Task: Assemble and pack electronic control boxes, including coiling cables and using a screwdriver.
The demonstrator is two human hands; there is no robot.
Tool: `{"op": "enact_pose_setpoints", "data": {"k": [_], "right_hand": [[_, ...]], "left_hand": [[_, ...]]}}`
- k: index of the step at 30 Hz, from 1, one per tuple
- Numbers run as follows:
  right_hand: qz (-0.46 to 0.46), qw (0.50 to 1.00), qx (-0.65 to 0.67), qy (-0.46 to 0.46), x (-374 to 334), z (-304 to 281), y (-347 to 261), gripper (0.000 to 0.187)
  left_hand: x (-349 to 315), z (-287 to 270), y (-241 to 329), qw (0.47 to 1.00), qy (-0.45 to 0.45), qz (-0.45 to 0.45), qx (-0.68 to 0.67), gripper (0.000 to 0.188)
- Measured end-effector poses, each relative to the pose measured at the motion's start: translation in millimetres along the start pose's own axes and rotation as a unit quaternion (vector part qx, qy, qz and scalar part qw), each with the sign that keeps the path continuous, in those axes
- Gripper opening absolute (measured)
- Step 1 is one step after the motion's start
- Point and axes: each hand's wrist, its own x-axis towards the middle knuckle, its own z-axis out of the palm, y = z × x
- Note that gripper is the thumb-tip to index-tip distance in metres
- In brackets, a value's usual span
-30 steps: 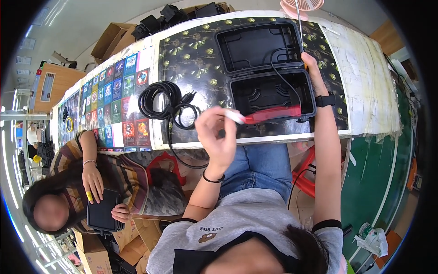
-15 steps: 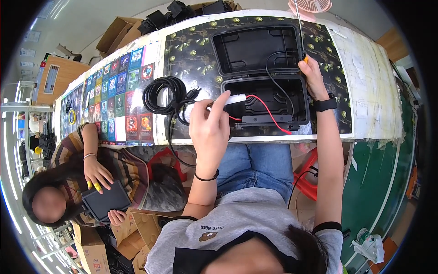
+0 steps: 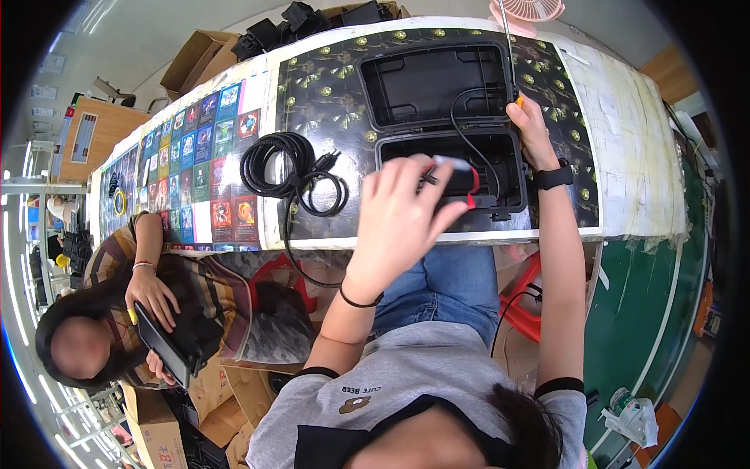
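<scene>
The person's blue jeans point(image 3: 441, 289) were nearest, just in front of the open black box point(image 3: 522, 184) that sat on the tabletop point(image 3: 625, 148). The left grip point(image 3: 402, 203) was over the near left part of the box. Its fingers were bent and its thumb stuck out to the side. A small white piece point(image 3: 453, 163) showed just past the fingers, over the inside of the box. I could not tell if the grip was pinching it. Some blurry red wire point(image 3: 475, 180) showed near the thumb, also over the box.

The right grip point(image 3: 533, 131) was at the right side of the box, near the back. It was closed around a tool point(image 3: 518, 101) with a yellow-orange handle. The tool's long, thin metal rod pointed away, along the right side of the lid point(image 3: 430, 87). The lid lay open behind the box. A thin black cord point(image 3: 455, 121) ran in a curve from the lid down into the box.

Left of the box lay a coil of black cable point(image 3: 303, 162). Farther left, a co-worker point(image 3: 195, 289) held a flat black thing point(image 3: 166, 344). A pink fan point(image 3: 533, 9) was behind the box, to the right. Far behind it on the left stood a brown carton point(image 3: 194, 61).
</scene>
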Motion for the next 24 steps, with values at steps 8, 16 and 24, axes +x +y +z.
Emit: {"op": "enact_pose_setpoints", "data": {"k": [8,16,24], "right_hand": [[0.005,1.000,0.023,-0.011,3,-1,7,0.034],[0.006,1.000,0.003,-0.002,4,0,4,0.035],[0.006,1.000,0.010,-0.004,5,-2,10,0.034]], "left_hand": [[-2,0,-10,0.994,-0.105,-0.015,-0.018,0.044],[-46,7,-29,0.985,0.163,-0.024,-0.049,0.017],[-49,14,-23,0.993,0.119,0.007,-0.024,0.041]]}}
